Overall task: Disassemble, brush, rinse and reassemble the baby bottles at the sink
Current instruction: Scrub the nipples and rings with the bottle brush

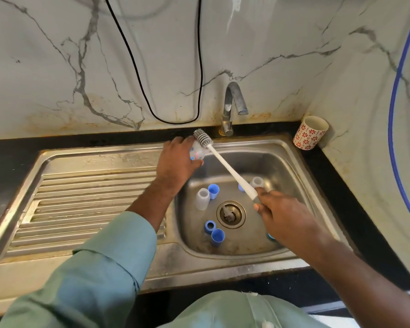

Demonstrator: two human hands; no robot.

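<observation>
While the left hand (179, 159) grips a clear bottle (197, 153) at the sink's (279, 147) back-left rim, the right hand (282, 215) pinches the brush (225, 163) handle; bristle head lies just beyond the bottle, shaft slanting toward the right hand.

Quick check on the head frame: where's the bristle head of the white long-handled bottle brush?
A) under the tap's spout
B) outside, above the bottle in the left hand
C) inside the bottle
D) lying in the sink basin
B: the grey bristle head of the white long-handled bottle brush sits fully exposed just above the small clear baby bottle gripped by the left hand; the right hand holds the handle end.
</observation>
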